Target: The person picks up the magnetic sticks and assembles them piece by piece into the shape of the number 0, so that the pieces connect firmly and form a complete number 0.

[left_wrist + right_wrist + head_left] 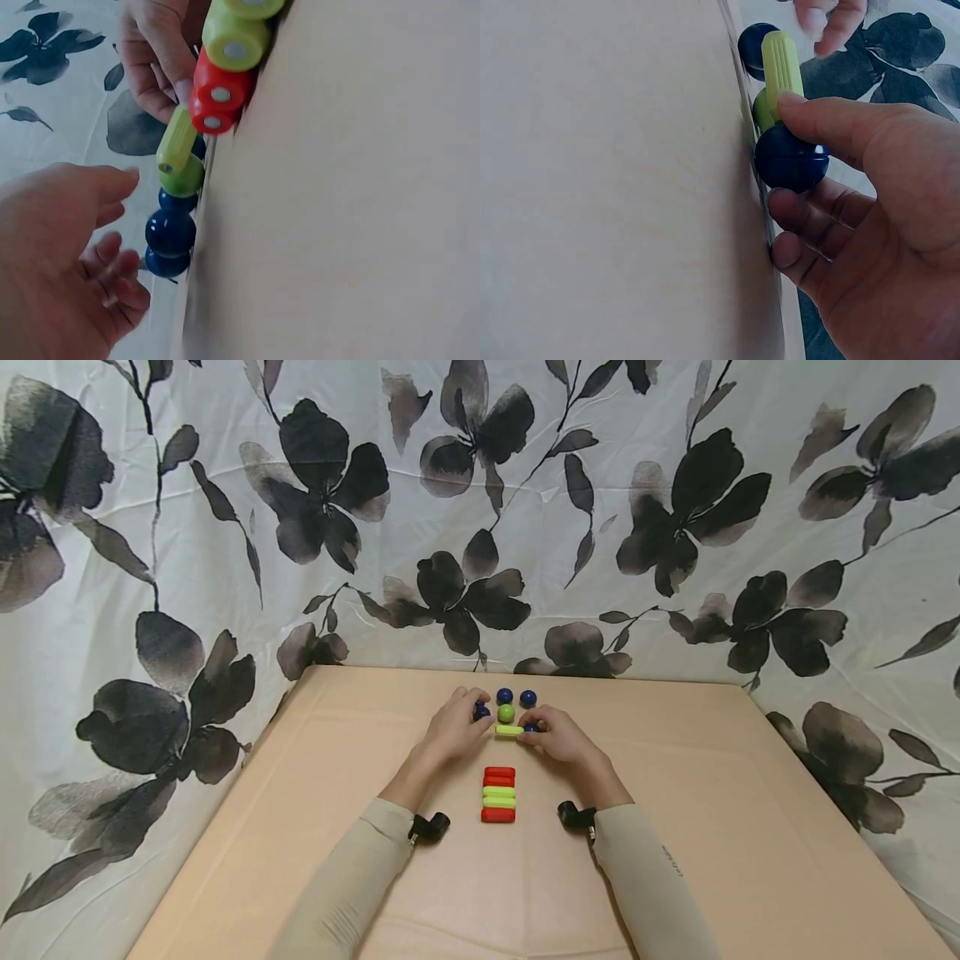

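Observation:
In the head view, my left hand (456, 727) is beside blue balls (482, 712) left of a green ball (506, 713). The left wrist view has that hand (67, 255) with parted, relaxed fingers, a gap between it and the blue balls (170, 232). My right hand (561, 737) has thumb and fingers around a blue ball (532, 728). In the right wrist view this hand (885, 195) grips the ball (791, 159), its thumb tip also against one end of a yellow-green ridged stick (781, 67). The stick (509, 731) lies just in front of the green ball.
Two more blue balls (505, 696) stand at the back. Nearer the body, a column of red sticks (498, 815) and yellow-green sticks (498, 797) lies between the forearms on the tan table (300, 860). A floral cloth (570, 527) hangs behind.

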`<act>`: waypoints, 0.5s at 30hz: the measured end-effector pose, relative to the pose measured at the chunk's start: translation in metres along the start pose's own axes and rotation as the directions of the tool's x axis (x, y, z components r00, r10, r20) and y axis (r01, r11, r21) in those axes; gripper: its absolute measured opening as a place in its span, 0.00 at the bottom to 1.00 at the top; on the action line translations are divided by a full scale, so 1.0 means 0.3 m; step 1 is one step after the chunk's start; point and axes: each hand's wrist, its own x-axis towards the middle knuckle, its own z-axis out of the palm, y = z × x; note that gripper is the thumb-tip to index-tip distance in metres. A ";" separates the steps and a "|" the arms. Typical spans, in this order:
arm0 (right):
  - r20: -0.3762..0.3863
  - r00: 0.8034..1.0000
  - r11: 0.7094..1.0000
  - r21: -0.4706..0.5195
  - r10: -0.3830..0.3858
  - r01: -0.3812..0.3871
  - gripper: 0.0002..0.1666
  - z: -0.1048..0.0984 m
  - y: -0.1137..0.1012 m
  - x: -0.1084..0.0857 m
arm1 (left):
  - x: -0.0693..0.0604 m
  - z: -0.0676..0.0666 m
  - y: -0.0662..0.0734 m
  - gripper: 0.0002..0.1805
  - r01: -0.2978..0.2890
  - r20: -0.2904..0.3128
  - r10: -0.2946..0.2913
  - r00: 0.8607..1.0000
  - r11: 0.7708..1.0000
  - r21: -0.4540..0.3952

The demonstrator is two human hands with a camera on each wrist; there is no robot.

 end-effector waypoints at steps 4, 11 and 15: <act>0.000 1.000 1.000 0.010 0.007 -0.007 0.06 -0.004 0.003 -0.001 | 0.003 0.001 -0.013 0.25 0.016 0.043 -0.018 0.999 0.999 0.047; 0.006 1.000 1.000 0.018 0.001 -0.001 0.06 -0.008 0.004 0.001 | 0.007 0.002 -0.019 0.23 0.005 0.078 -0.012 0.997 0.996 0.089; 0.012 1.000 1.000 0.019 -0.001 0.001 0.06 -0.009 0.007 0.006 | 0.007 0.000 -0.016 0.24 0.030 0.098 -0.039 0.994 0.995 0.091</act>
